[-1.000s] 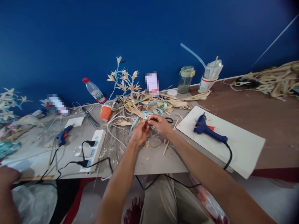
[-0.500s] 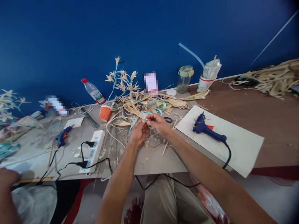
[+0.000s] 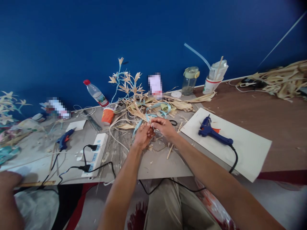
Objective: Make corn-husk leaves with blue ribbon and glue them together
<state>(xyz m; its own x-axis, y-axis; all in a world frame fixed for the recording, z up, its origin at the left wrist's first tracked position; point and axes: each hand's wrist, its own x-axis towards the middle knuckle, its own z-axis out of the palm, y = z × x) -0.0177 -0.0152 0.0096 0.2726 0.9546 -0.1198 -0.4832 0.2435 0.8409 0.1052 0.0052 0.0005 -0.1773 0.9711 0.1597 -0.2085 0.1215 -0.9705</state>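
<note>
Both hands meet over the near middle of the table, fingertips almost touching. My left hand (image 3: 143, 135) is closed in a pinch on a small pale piece (image 3: 150, 122), too small to tell its kind. From the right, the thumb and fingers of my right hand (image 3: 165, 128) pinch at the same piece. Light-blue ribbon (image 3: 136, 126) lies beside and behind the left hand, and more of it loops just beyond the fingertips. Dry corn husks (image 3: 136, 111) are heaped behind the hands, with a branch of husk flowers (image 3: 124, 88) on a blue-wrapped stem at the back.
A blue glue gun (image 3: 214, 132) rests on a white board (image 3: 242, 151) at right. Another glue gun (image 3: 64, 139) and a power strip (image 3: 99, 145) with black cables lie left. An orange cup (image 3: 107, 116), bottle (image 3: 96, 93) and jar (image 3: 190, 81) stand behind. Another person's arm (image 3: 9, 191) shows lower left.
The fingertips shift slightly around the pale piece, which shows more upright between them now. Both hands stay in the same place, and the view sways a little.
</note>
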